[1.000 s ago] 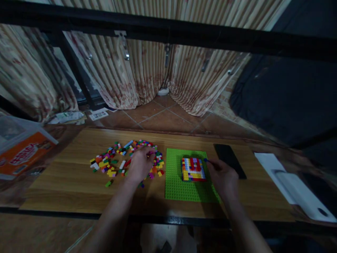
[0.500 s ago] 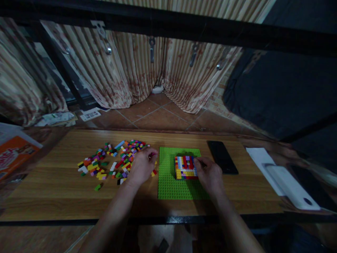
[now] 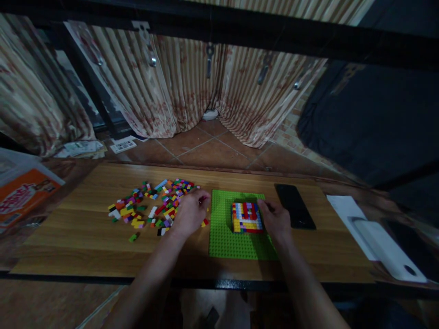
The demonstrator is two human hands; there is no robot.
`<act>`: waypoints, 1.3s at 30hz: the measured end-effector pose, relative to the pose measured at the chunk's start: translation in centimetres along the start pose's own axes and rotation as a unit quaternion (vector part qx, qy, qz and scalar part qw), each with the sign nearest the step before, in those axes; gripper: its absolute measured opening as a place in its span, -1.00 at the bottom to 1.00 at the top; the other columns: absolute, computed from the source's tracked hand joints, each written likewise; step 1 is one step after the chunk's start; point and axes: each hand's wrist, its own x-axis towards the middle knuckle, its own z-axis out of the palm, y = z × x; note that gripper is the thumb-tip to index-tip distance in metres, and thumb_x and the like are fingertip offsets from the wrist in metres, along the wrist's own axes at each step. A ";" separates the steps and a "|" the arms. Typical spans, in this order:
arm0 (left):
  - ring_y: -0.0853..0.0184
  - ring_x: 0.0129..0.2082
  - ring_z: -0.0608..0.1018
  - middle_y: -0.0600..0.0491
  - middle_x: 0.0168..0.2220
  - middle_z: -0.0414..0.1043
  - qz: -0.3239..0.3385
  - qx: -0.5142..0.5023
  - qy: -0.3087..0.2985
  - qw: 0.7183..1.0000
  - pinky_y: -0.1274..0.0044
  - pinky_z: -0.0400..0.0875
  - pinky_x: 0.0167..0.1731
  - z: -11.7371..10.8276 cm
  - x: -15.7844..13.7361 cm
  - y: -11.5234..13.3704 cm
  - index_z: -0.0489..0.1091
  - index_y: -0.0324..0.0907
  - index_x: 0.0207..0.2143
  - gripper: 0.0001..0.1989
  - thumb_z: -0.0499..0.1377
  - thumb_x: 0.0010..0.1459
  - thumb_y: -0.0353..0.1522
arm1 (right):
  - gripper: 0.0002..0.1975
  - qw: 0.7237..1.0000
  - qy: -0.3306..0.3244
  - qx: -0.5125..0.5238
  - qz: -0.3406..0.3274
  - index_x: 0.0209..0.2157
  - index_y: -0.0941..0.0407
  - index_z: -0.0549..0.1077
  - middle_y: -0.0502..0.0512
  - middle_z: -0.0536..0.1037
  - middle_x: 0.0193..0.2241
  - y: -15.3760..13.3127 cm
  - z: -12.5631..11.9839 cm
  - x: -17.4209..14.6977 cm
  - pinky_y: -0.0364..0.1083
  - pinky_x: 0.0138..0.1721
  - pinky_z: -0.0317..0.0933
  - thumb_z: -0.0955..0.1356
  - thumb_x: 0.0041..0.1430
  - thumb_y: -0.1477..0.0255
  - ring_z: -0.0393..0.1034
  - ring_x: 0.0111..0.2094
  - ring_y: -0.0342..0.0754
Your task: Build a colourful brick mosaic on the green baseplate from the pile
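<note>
My left hand [image 3: 192, 212] hovers between the loose bricks and the baseplate, thumb and fingers pinched together. A dark reddish bit, seemingly a small toy brick [image 3: 201, 200], shows between the fingertips. On the green studded baseplate [image 3: 222, 244] stands a block built of toy bricks [image 3: 247, 217], with red, white, yellow and blue rows on top. My right hand [image 3: 277, 221] is at the block's right side, fingers curled in, fingertips near its far right corner. Whatever those fingers hold is hidden. Many loose toy bricks [image 3: 159, 210] lie spread left of my left hand.
A black phone-like slab [image 3: 295, 205] lies on the wooden table [image 3: 85, 246] right of the baseplate. Beyond the right edge are white papers and a white device [image 3: 387, 249]. At far left stands an orange and clear box [image 3: 27, 196]. Striped curtains [image 3: 185, 87] hang behind.
The whole view has shifted slightly, so the table appears farther right. My right fingertips have drawn back a little from the block's top right edge. My left hand stays pinched beside the baseplate.
</note>
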 end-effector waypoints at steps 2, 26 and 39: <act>0.38 -0.38 0.52 0.08 -0.37 0.50 0.000 -0.003 0.002 1.000 0.56 0.36 -0.32 -0.1 0.0 0.1 0.47 -0.16 -0.37 -0.85 0.10 0.13 -0.47 | -0.55 1.000 -0.001 -0.011 -0.005 -0.37 0.20 0.58 0.18 0.61 -0.45 0.0 0.2 0.0 -0.10 -0.42 0.25 0.33 0.02 0.08 0.48 -0.42 0.04; 0.34 -0.34 0.54 0.05 -0.34 0.56 -0.048 -0.190 -0.055 0.979 0.52 0.42 -0.28 2.0 -0.6 1.0 0.51 -0.19 -0.32 -0.85 0.13 0.14 -0.39 | -0.53 0.995 0.020 -0.060 -0.077 -0.30 0.17 0.55 0.19 0.59 -0.35 0.5 1.0 -0.9 -0.06 -0.28 0.23 0.20 0.19 0.10 0.45 -0.32 0.04; 0.39 -0.38 0.55 0.02 -0.33 0.56 -0.144 -0.359 -0.098 0.917 0.52 0.47 -0.32 2.3 -0.9 2.0 0.46 -0.23 -0.24 -0.84 0.14 0.11 -0.43 | -0.70 0.975 0.062 0.057 -0.207 -0.27 0.14 0.52 0.13 0.54 -0.29 -2.2 1.1 -2.8 -0.06 -0.22 0.30 0.25 0.23 0.24 0.43 -0.27 -0.04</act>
